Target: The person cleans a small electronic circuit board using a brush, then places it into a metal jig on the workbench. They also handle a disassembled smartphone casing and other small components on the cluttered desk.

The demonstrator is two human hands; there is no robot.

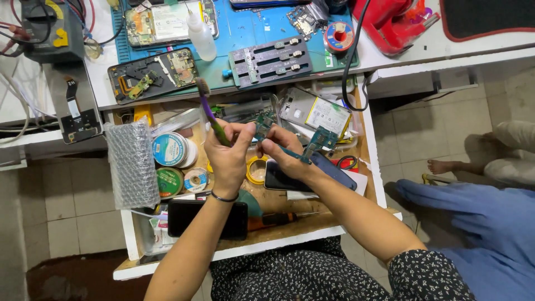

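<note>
My left hand [227, 153] grips a brush with a purple and green handle [210, 114], bristles pointing up toward the bench edge. A small green circuit board [264, 125] sits between the fingertips of both hands, over the open drawer. My right hand [283, 151] pinches that board and also has a second teal board on a flex strip [319, 140] sticking out to its right. Both hands are close together, fingertips nearly touching.
The open drawer [368, 139] holds tape rolls [170, 149], a bubble-wrap bundle [132, 164], two dark phones [207, 217], a screwdriver and an opened phone. On the bench above lie a blue mat [251, 28], a dismantled phone [151, 73], a white bottle [202, 36] and a board holder [271, 60]. Another person sits at right.
</note>
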